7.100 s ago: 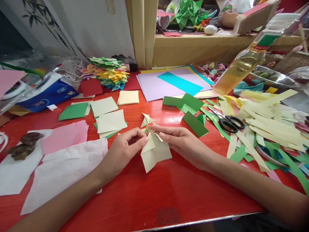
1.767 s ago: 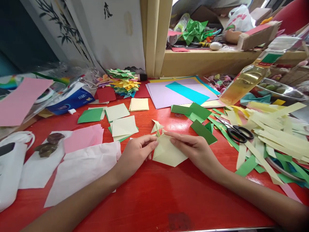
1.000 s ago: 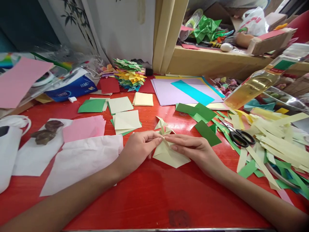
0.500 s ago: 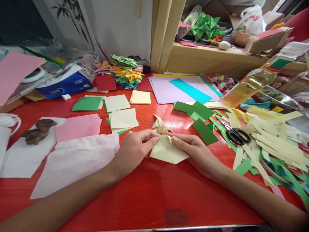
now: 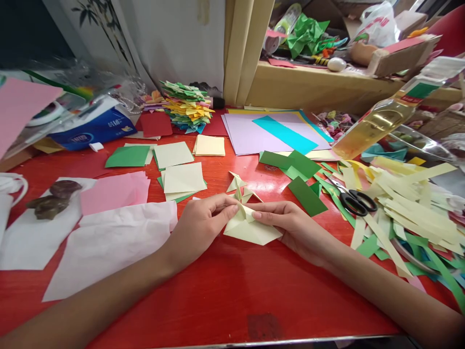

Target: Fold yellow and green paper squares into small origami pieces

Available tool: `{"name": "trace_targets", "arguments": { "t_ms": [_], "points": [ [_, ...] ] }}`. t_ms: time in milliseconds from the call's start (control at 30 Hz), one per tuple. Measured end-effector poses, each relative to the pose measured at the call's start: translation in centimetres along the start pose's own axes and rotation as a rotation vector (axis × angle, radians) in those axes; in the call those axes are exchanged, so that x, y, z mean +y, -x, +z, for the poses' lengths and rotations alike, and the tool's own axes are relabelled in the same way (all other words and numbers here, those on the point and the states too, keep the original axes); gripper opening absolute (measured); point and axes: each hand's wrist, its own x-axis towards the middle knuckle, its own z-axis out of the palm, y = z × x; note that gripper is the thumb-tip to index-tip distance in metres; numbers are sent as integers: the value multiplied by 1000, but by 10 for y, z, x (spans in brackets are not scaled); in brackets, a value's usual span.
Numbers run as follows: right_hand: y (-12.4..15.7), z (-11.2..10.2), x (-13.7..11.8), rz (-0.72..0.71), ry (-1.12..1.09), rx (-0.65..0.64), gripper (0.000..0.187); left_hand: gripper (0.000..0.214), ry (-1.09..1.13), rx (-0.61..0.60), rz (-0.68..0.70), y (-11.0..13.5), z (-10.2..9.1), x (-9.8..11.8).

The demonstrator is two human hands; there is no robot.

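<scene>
Two bare hands meet over a red counter (image 5: 203, 300), working a pale folded sheet (image 5: 252, 232) at the clock's centre. The left hand (image 5: 207, 220), at nine o'clock, pinches the sheet's raised upper corner between thumb and forefinger; the right hand (image 5: 290, 220), at three, has its grip closed on the opposite edge — apparently so that one side stays steady while the other is worked. Loose paper squares (image 5: 183, 178) lie at ten o'clock, seemingly kept within easy reach. Scissors (image 5: 358, 202) rest between two and three against a heap of paper strips (image 5: 421, 208), perhaps pushed aside to leave elbow room. Small pointed paper (image 5: 236, 182) sits just beyond the fingertips at twelve; whether it joins the held sheet cannot be told. The curled fingers hide the sheet's innermost folds — and a white object (image 5: 4, 208) at nine is cut off by the left edge.
</scene>
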Motion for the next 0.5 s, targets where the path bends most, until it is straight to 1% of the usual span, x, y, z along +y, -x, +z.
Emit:
{"name": "trace_targets", "arguments": {
  "t_ms": [200, 367, 500],
  "points": [
    [1, 2, 2, -25, 63, 45, 29, 24, -8, -2, -25, -1, 1, -3],
    [1, 1, 3, -46, 76, 4, 26, 29, -54, -2, 2, -1, 1, -6],
    [1, 1, 2, -42, 81, -5, 25, 28, -120, -8, 41, 0, 1, -6]
  ]
}}
